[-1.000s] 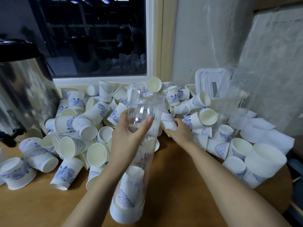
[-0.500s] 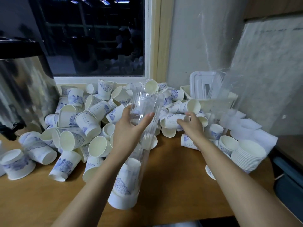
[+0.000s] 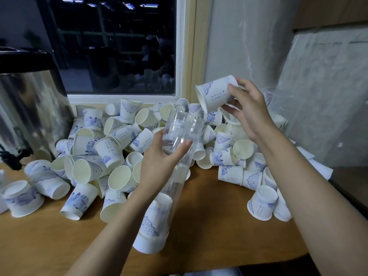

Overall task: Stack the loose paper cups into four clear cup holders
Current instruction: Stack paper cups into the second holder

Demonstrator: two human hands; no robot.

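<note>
Table [image 3: 219, 248] of pale wood carries everything: a steel urn [image 3: 29, 108] at your far left, then a sprawling pile of cups [image 3: 111, 148] under the window [image 3: 119, 46]. Your left hand [image 3: 159, 162] wraps round the clear tube [image 3: 180, 132] near its open top. The tube is tilted, with cups nested in its lower end. Your right hand [image 3: 249, 110], down in the pile half a second ago, is now raised beside the tube's mouth, fingers pinching one cup [image 3: 216, 95] by its base. The dark print beside the blue pattern is too small to read.
</note>
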